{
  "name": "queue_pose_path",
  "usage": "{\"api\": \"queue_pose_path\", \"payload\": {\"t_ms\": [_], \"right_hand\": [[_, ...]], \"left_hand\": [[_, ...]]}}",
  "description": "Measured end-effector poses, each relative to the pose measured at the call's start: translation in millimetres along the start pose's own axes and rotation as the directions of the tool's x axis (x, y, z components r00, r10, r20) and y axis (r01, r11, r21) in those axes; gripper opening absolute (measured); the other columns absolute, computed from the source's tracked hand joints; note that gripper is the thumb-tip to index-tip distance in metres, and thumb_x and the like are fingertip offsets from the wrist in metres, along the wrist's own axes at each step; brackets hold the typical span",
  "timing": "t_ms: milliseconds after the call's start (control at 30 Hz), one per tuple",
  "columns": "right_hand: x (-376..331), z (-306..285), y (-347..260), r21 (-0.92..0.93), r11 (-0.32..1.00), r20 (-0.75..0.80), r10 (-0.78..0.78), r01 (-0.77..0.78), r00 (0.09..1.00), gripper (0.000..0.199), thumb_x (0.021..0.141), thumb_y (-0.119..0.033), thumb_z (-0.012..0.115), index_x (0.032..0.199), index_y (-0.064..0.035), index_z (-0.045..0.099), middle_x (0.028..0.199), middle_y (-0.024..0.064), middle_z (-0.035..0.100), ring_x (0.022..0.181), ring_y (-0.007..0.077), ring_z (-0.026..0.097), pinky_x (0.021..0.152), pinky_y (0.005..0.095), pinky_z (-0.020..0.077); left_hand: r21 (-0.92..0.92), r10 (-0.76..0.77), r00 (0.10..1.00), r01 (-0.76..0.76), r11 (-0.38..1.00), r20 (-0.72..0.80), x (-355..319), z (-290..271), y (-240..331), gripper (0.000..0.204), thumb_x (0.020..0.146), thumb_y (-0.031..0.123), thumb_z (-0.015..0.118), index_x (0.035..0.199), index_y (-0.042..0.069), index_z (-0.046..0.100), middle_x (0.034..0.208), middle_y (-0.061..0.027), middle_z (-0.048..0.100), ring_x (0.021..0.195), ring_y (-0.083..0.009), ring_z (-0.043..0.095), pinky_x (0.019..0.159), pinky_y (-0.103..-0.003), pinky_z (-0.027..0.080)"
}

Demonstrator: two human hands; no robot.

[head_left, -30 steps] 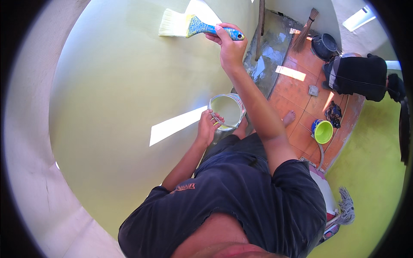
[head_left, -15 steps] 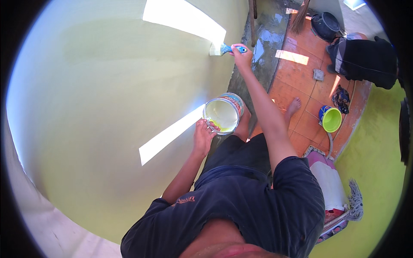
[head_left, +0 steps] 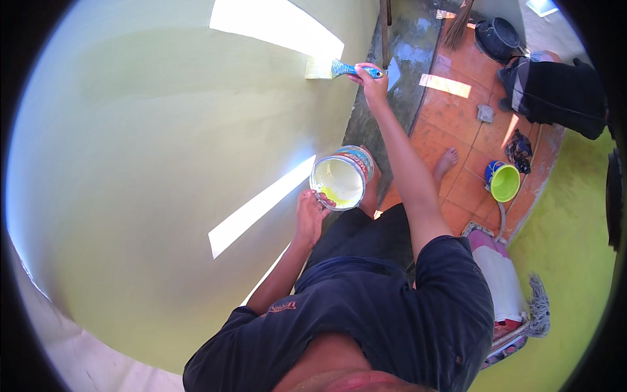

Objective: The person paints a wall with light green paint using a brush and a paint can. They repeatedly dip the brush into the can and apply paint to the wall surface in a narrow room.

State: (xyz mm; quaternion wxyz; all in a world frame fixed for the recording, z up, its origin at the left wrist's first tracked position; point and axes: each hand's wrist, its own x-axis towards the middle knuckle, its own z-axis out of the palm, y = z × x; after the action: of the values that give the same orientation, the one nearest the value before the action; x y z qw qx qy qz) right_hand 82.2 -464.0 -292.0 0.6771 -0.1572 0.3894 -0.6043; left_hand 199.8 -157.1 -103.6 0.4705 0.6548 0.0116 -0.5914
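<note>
My right hand (head_left: 370, 77) is closed round the blue handle of a wide paintbrush (head_left: 341, 69). The pale bristles touch the yellow-green wall (head_left: 163, 137) beside a bright patch of sunlight. Lower down, my left hand (head_left: 313, 212) grips the near rim of a paint bucket (head_left: 358, 158), fingers hooked over its edge. The bucket is tilted, its mouth toward me, and some yellow-green paint shows inside at the bottom edge. It hangs in front of my leg, between the wall and my body.
An orange tiled floor (head_left: 450, 144) lies to the right of a wet grey strip (head_left: 372, 111). On the right are a lime-green pail (head_left: 505, 182), a black basin (head_left: 498, 39), a broom (head_left: 459, 26), a black cloth-like heap (head_left: 565, 95), and a mop head (head_left: 539, 307).
The paintbrush has moved left along the wall, and its bristles show more plainly. My right hand has shifted slightly right; the bucket has dropped a little.
</note>
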Motion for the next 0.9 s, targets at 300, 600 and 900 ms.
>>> {"api": "queue_pose_path", "payload": {"t_ms": [300,600,900], "right_hand": [[44.7,-64.2,86.3,-0.540,0.841,-0.194,-0.094,-0.026,0.976,0.009,0.086,-0.004,0.070,0.093,0.0017,0.071,0.088,0.0081,0.069,0.077,0.0160,0.070,0.070,0.0273,0.0608],[17.2,-4.8,-10.5,-0.387,0.916,0.255,-0.007,0.108,0.967,0.012,0.088,-0.003,0.069,0.097,0.0045,0.070,0.094,0.0097,0.070,0.087,0.0176,0.070,0.080,0.0295,0.0597],[17.5,-14.2,-8.7,0.064,0.995,0.149,0.069,-0.080,0.986,0.012,0.090,-0.001,0.067,0.100,0.0051,0.066,0.101,0.0128,0.067,0.091,0.0225,0.069,0.082,0.0350,0.0621]], "left_hand": [[0.032,-0.021,1.000,0.021,0.999,0.012,-1.3,-8.5,-1.6,0.018,0.102,0.030,0.042,0.107,0.013,0.046,0.098,-0.0103,0.055,0.095,-0.0280,0.058,0.096,-0.052,0.049],[0.017,-0.028,1.000,0.028,0.999,0.000,-1.6,-12.3,-11.5,0.019,0.101,0.030,0.044,0.108,0.013,0.045,0.099,-0.0112,0.056,0.093,-0.0289,0.059,0.096,-0.052,0.049],[-0.003,-0.026,1.000,0.026,1.000,0.009,2.5,-14.8,-11.5,0.018,0.102,0.029,0.044,0.110,0.013,0.046,0.098,-0.0105,0.057,0.093,-0.0289,0.059,0.095,-0.051,0.049]]}}
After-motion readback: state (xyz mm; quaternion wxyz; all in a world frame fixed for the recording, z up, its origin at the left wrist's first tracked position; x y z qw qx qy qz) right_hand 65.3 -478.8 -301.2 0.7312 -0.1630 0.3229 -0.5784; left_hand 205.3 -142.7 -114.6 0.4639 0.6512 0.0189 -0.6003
